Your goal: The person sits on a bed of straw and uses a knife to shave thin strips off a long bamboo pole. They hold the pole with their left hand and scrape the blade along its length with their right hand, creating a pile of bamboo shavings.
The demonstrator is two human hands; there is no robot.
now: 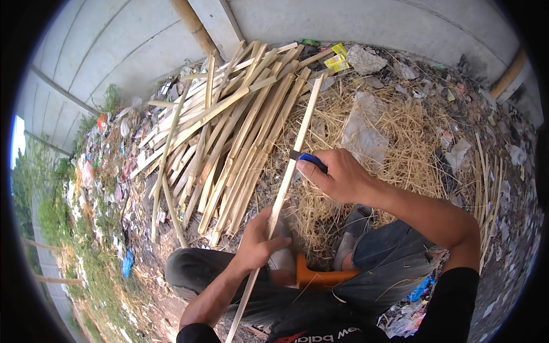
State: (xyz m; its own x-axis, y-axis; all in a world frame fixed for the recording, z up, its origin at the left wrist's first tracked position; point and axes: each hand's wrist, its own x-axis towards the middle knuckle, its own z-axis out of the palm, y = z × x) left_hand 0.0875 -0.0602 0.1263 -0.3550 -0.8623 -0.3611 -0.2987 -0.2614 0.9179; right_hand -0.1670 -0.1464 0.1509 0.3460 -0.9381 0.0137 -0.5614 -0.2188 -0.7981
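A long, pale bamboo strip [281,197] runs slantwise from near my lap up toward the far side. My left hand [258,240] is wrapped round its lower half. In my right hand [338,174] is a knife with a blue handle [314,162]. Its short dark blade [295,155] lies across the strip, touching it above my left hand. The fingers of my right hand are closed on the handle.
A heap of split bamboo strips [229,131] lies at the far left. Shavings [400,154] cover the ground ahead and right. An orange object [326,278] lies between my legs. A concrete wall [366,23] stands behind, and litter surrounds me.
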